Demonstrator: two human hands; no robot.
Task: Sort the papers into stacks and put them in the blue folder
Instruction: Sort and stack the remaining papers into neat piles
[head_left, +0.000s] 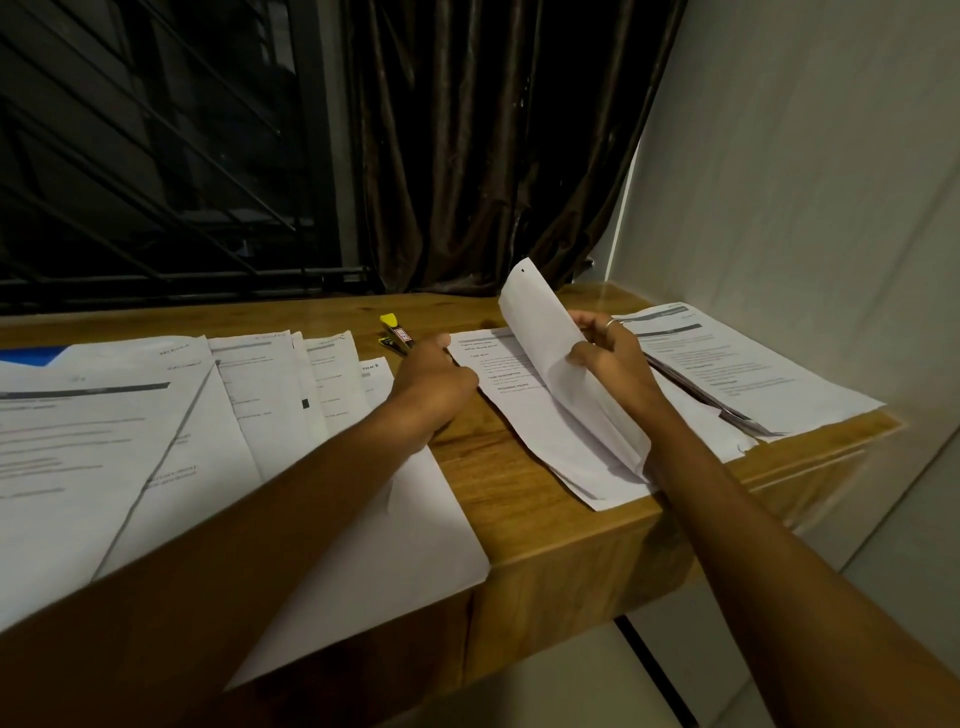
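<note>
Our right hand (613, 358) pinches a lifted sheet (550, 343) off the middle pile (493, 369). Our left hand (436, 382) rests at that pile's edge; we can't tell its grip. Another pile (737, 369) sits right. Loose papers (156, 415) cover what may be the blue folder (28, 356), so most sorting seems left to do.

White printed paper sheets (156, 415): we see many, fanned out flat on left, overlapping.
Blue flat folder (26, 356): only corner shows, far left, under those sheets.
Plain white blank sheet (389, 545): flat, hangs over near edge.
Middle pile of white printed pages (493, 374): flat; its top sheet (550, 332) lifted, curled upright.
Right pile of printed pages (737, 364): flat, far right, bit messy.
</note>
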